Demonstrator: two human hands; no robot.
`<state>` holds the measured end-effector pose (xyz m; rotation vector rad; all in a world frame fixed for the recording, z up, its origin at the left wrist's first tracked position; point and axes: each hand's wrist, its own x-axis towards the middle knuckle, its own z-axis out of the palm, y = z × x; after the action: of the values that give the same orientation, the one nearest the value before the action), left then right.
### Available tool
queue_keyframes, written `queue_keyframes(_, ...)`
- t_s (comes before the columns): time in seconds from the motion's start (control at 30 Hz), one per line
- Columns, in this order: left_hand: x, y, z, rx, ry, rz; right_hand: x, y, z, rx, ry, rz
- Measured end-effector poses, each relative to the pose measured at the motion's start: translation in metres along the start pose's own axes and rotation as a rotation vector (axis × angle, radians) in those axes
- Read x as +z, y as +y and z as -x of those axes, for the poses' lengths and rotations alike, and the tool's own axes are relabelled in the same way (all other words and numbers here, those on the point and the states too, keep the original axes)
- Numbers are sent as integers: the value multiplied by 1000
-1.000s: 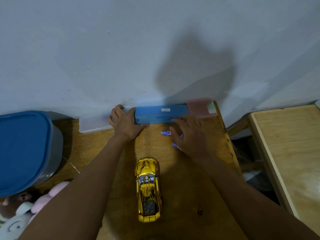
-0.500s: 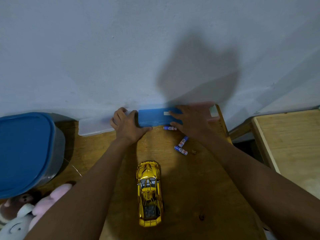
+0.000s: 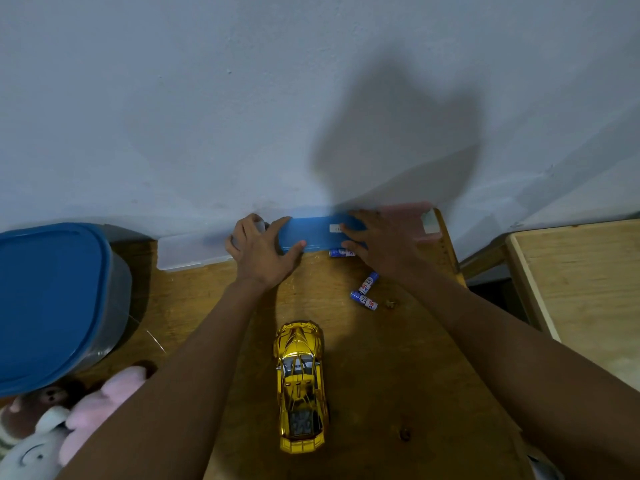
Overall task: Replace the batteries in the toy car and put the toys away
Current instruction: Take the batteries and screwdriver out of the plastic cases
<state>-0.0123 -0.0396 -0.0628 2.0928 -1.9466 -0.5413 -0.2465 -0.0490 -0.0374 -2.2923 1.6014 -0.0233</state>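
Near the centre of the frame, both hands rest on a flat blue case (image 3: 313,234) that lies along the foot of the pale wall (image 3: 242,98) at the far edge of the wooden bench (image 3: 381,358). The left hand (image 3: 263,252) grips the case's left end, thumb stretched along its front edge and fingers curled round the end toward the wall. The right hand (image 3: 382,242) lies spread and flat over the case's right part, palm down and pressing on it rather than closing around it. Left of the case a clear plastic lid or box (image 3: 190,251) sits against the wall, and behind the right hand a pink box (image 3: 424,223) shows at the wall, partly hidden. Three blue-and-white batteries lie loose on the bench: one battery (image 3: 341,252) just in front of the case, touching the right hand's thumb side, and two more batteries (image 3: 365,292) a little lower right of centre, meeting at an angle. The gold toy car (image 3: 300,386) stands lower centre between the two forearms, its length running up and down the frame, well apart from the batteries. At the left edge is a grey tub with a blue lid (image 3: 48,299); below it, in the lower left corner, are plush toys (image 3: 69,420) in pink, brown and white. A second wooden surface (image 3: 581,289) fills the right edge.
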Motion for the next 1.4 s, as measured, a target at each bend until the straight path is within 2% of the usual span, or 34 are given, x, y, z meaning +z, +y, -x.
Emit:
queue_keyframes(0.37,2,1,0,-21,-22,-17,3,-3,0,37,-21,5)
queue_keyframes(0.53,-5,5,2,-6,-40,-19,6,-13,2,73,46,-13)
queue_keyframes(0.63,-18,4,9,62,73,58,10,-24,8,99,124,52)
queue_keyframes(0.77,-43,-30,27,49,239,87,4,-50,7,155,208,-88)
queue_keyframes(0.9,-66,-78,42,-157,103,-23,1,-76,2,229,95,-185)
queue_keyframes(1.0,-73,-98,45,-173,-18,-29,5,-97,11,277,55,-272)
queue_keyframes(1.07,-76,-102,45,-159,-26,20,7,-112,21,281,20,-266)
queue_keyframes(1.17,-78,-105,42,-178,-26,106,8,-130,27,239,37,-213)
queue_keyframes(1.27,-80,-112,37,-216,-60,178,13,-148,11,94,7,-203)
queue_keyframes(1.4,-85,-118,27,-246,-30,353,25,-167,-30,-63,6,0)
